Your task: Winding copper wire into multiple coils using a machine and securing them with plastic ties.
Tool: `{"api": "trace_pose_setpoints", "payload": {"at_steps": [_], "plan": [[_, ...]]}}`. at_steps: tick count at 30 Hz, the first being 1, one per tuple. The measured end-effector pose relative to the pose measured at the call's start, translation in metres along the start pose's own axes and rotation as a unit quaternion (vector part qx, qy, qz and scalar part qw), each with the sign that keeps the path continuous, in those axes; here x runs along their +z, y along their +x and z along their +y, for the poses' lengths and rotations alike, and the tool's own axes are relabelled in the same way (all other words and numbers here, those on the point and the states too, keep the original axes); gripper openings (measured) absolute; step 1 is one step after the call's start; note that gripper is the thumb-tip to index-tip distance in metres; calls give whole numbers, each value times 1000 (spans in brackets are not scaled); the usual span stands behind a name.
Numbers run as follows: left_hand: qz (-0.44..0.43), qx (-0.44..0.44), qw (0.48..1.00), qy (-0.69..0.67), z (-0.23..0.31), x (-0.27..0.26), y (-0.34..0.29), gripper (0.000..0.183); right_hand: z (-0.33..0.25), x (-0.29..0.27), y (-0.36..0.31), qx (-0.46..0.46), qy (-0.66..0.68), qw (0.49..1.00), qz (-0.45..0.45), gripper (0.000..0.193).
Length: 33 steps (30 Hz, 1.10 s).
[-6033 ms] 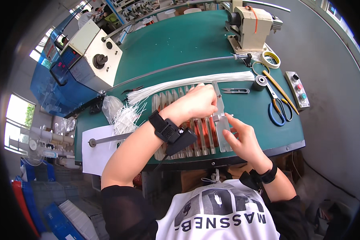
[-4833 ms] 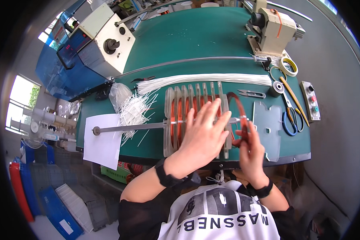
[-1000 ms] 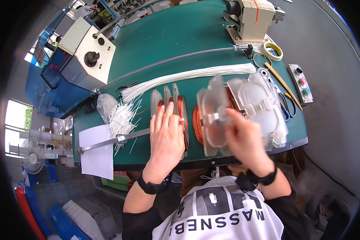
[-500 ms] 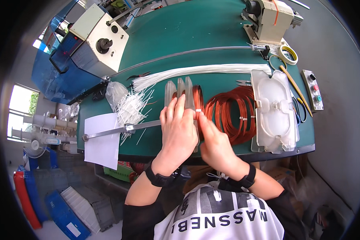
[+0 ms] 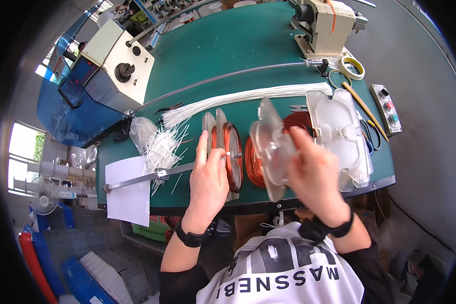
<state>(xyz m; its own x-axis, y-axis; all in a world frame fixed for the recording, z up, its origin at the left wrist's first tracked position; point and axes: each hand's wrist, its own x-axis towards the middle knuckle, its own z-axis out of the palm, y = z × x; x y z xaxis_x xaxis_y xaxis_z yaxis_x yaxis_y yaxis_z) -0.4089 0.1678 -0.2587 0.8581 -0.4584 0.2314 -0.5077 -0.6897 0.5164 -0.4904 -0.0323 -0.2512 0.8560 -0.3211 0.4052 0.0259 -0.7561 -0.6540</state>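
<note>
A metal bar reaches over the table's front part, bearing upright translucent plastic plates and coils of red-brown wire. My left hand grips the outermost wire coil on the bar, its thumb by a white tie and its fingers against the plates. Off the bar's right end, my right hand, blurred by motion, holds a loose translucent plate. Behind that plate lies a pile of tied wire coils, partly hidden. Further right is a stack of translucent plates.
White strips lie loose in a heap and in a long bundle. A white sheet lies at left. A machine stands far left, another far right. Scissors, tape and a button box sit at right.
My right hand has moved right with a translucent plate, away from the bar. The coil at the bar's end now shows its face. My left hand has shifted slightly left and down.
</note>
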Motion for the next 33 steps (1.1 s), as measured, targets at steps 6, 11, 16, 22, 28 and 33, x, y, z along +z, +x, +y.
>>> {"api": "trace_pose_setpoints", "payload": {"at_steps": [6,11,16,22,28,33], "plan": [[-5,-6,1000,-25,1,-3,-3,13,81,-97,-18,171,255,950,52,27],[57,35,997,-32,-13,-5,-6,17,0,-29,-16,-96,60,993,-12,19],[9,-89,987,-134,-24,-3,-9,14,-36,66,-22,-93,87,982,-142,74],[48,-62,994,-80,-15,-3,-4,8,-27,56,-17,-51,-29,988,-143,59],[72,60,991,99,1,3,-3,16,-7,53,-9,-4,22,998,-50,54],[-39,80,993,-72,36,41,-46,54,-2,-47,-15,33,38,998,-37,47]]}}
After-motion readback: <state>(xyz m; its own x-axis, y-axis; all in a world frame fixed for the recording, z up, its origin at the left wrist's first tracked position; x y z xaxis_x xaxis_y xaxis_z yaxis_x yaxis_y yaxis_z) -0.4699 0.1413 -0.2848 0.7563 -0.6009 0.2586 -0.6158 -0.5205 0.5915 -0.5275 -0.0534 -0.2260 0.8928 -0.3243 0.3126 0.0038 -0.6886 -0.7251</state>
